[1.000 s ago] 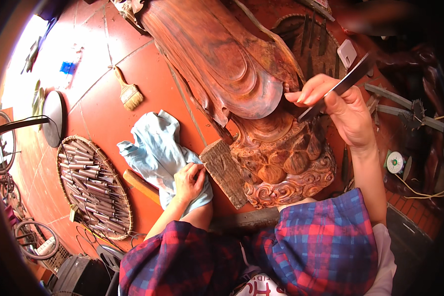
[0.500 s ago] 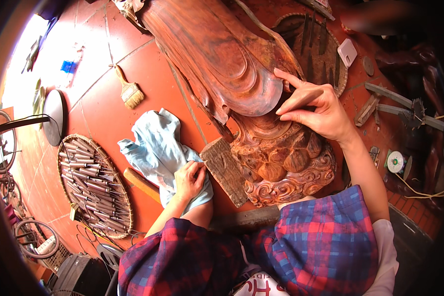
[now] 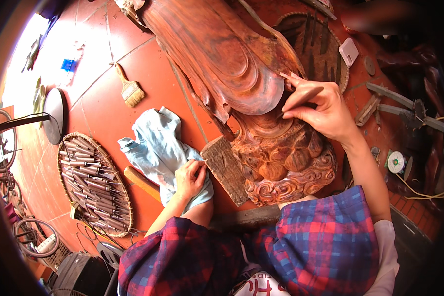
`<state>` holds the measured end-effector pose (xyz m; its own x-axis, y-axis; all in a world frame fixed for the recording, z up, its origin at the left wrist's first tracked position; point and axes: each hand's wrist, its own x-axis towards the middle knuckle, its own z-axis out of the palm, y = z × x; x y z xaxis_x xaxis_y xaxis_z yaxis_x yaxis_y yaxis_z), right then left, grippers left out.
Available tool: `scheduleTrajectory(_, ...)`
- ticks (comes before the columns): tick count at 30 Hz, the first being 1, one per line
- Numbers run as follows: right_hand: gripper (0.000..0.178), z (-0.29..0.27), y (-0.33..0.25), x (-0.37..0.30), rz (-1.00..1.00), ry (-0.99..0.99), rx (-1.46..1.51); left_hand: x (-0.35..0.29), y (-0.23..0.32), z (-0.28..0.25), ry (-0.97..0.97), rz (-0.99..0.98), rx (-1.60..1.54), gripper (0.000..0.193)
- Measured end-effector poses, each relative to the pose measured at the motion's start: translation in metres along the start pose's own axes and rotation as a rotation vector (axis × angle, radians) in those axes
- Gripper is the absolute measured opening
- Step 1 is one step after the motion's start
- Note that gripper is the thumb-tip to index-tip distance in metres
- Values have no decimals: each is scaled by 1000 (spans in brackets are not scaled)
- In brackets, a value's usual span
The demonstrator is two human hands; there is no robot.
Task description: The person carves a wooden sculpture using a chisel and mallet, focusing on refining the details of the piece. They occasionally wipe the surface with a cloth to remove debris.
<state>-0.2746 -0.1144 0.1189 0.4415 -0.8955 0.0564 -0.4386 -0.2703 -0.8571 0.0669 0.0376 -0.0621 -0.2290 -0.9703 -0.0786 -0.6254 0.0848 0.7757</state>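
Your two hands are apart. The left hand [image 3: 190, 178] rests half-curled on one crumpled light-blue cloth [image 3: 158, 133]; whether it grips, you cannot tell. Leftward, one round woven basket [image 3: 131, 209] holds slim brown-handled tools [image 3: 91, 185], too packed to count. One large reddish-brown carved wooden figure [image 3: 222, 59] lies before you; your right hand [image 3: 325, 111] pinches one flat brown tool [image 3: 301, 99] above it. Beyond, one round brown tray [image 3: 296, 34] holds several long dark tools [image 3: 324, 37].

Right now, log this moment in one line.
left hand: on cloth | right hand: holding tool, at carving | brush: on floor
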Motion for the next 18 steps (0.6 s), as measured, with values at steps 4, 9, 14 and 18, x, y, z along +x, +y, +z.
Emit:
scheduleTrajectory(4, 9, 4, 5, 1, -54, 93, 31, 0, 3, -1, -40, -70, -19, 5)
scheduleTrajectory(9, 8, 3, 4, -3, -53, 31, 3, 1, -1, 2, 4, 26, 20, 5)
scheduleTrajectory(14, 8, 8, 12, -8, -20, 189, 57, 3, 4, 0, -27, -19, -9, 5)
scheduleTrajectory(18, 8, 2, 10, -9, -40, 84, 16, 1, 3, -2, -29, -6, 5, 6)
